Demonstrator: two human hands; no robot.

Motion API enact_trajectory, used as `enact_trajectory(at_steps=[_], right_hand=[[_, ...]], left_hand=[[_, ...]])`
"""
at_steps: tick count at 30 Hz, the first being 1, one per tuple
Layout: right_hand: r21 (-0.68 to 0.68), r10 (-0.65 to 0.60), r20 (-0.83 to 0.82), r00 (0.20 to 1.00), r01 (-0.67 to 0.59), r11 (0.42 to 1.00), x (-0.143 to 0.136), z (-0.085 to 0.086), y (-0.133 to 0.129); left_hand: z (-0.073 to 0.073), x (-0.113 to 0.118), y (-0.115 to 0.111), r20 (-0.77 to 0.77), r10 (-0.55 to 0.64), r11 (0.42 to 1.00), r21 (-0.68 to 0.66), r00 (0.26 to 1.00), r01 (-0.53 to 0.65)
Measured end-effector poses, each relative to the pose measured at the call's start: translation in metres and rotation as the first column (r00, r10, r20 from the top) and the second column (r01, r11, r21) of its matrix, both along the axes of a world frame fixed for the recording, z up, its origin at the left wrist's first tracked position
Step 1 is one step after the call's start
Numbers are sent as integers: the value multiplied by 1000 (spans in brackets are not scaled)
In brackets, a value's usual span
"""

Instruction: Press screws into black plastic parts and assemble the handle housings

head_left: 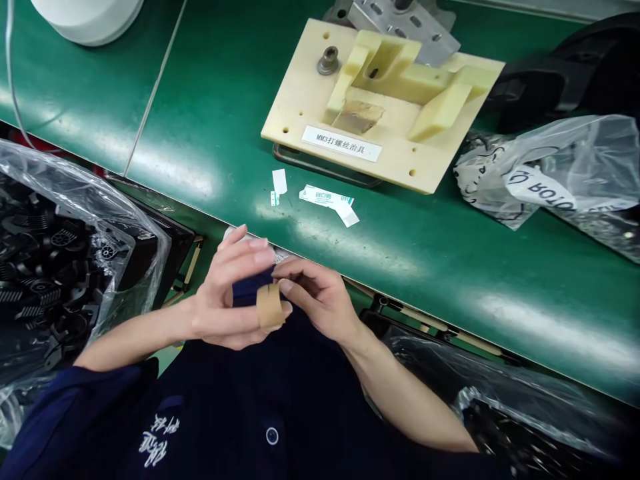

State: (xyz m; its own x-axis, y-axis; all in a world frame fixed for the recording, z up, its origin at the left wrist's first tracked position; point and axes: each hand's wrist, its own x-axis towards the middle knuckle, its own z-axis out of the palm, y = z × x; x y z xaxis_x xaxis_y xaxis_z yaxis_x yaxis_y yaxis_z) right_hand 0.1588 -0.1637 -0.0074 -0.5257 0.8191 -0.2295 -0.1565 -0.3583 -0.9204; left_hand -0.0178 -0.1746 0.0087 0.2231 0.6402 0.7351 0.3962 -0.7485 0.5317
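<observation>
A tan adhesive bandage is wrapped around the thumb of my left hand, near its tip. The other fingers of that hand are stretched out and apart, with nothing between them. My right hand has its thumb and index finger pinched together at the upper edge of the bandage; the exact grip is partly hidden. Both hands are in front of my body, just off the table's near edge. On the table beyond them lie a torn bandage wrapper and a small white paper scrap.
A cream fixture with a printed label stands on the green table. To its right lies a clear plastic bag with a marked label. A plastic-lined bin of black parts is at left. A white round object sits top left.
</observation>
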Motion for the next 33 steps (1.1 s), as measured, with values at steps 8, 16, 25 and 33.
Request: enact_trajectory(at_steps=[8, 16, 25, 33], right_hand=[[384, -311, 8, 950, 285, 878, -13, 10, 2], [633, -362, -1, 932, 281, 722, -35, 31, 14], [616, -377, -44, 925, 322, 718, -61, 39, 15], [607, -397, -51, 916, 344, 716, -59, 38, 18]], left_hand=[[13, 8, -4, 600, 253, 701, -654, 759, 284], [19, -1, -8, 517, 331, 627, -746, 789, 225], [17, -8, -16, 486, 272, 643, -734, 830, 219], [21, -10, -20, 419, 233, 614, -763, 877, 202]])
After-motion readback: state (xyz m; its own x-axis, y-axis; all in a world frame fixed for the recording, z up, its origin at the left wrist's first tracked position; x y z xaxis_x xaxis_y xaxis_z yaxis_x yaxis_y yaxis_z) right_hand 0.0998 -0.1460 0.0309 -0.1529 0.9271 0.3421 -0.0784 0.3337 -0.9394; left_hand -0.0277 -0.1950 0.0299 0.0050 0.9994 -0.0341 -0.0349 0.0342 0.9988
